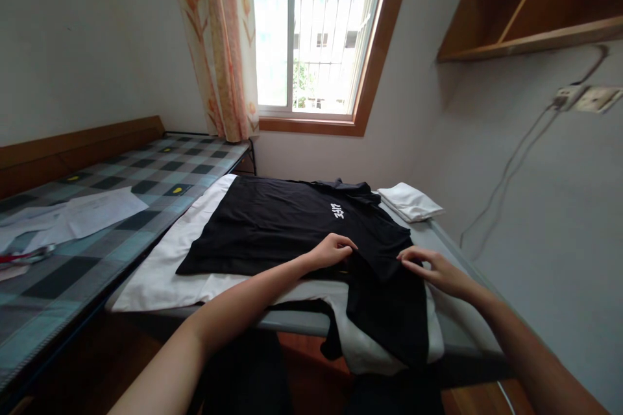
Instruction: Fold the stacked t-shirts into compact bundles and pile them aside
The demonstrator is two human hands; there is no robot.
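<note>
A black T-shirt (272, 220) with white lettering lies spread sideways over white cloth (160, 279) on a table. My left hand (333, 251) pinches the black fabric near the shirt's front edge. At the right, my right hand (431, 267) has thumb and forefinger closed on the same shirt, by its sleeve. Between the two hands the fabric is slightly raised. More black cloth (389, 318) hangs over the table's front edge below them, on top of a white sleeve (357, 340).
A folded white cloth (411, 201) sits at the table's back right. To the left stands a bed with a checked cover (121, 168) and loose papers (92, 213). Ahead are a curtain (224, 45) and a window (316, 32). A cable (501, 168) hangs down the right wall.
</note>
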